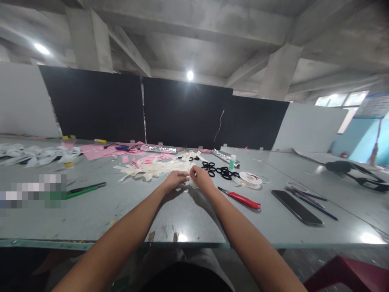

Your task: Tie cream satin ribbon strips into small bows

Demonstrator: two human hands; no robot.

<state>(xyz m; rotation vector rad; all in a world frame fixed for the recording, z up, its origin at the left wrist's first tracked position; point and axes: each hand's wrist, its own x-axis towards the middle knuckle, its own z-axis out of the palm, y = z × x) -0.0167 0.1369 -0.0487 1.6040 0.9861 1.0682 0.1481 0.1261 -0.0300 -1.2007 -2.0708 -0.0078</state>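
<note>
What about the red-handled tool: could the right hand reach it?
Probably yes: the red-handled tool lies uncovered on the table beside the right forearm, with nothing visible blocking the right hand.

Bare left hand (176, 180), bare right hand (201, 177), and the forearms (136, 221) are bare too! Bottom centre, here's black clothing (185, 280), with grey trousers (209, 263) just beyond.

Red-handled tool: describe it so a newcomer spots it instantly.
On the grey table, find the wearer's right forearm. Between it and the dark phone lies the tool, on a slant. Its bright red handle sets it apart from the white spool behind.
</note>
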